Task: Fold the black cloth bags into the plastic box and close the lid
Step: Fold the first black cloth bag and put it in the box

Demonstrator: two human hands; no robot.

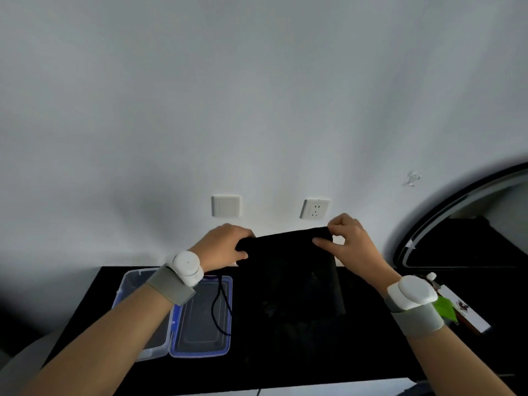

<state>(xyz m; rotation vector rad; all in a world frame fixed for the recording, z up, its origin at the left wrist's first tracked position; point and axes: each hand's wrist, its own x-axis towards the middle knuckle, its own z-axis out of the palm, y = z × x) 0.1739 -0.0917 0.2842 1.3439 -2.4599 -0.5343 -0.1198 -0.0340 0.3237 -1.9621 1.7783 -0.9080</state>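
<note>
A black cloth bag (288, 270) hangs upright above the black table, held by its top edge. My left hand (225, 245) grips the top left corner. My right hand (347, 241) pinches the top right corner. A thin black drawstring (221, 307) dangles from the bag over the blue-rimmed lid (201, 315). The lid lies open and flat to the right of the clear plastic box (134, 284), which my left forearm partly covers. The bag's lower part blends into the dark table.
The black table (85, 307) stands against a white wall with a switch (225, 206) and a socket (314, 209). A green and white packet (454, 310) lies at the table's right. A dark curved frame (457, 212) is at the far right.
</note>
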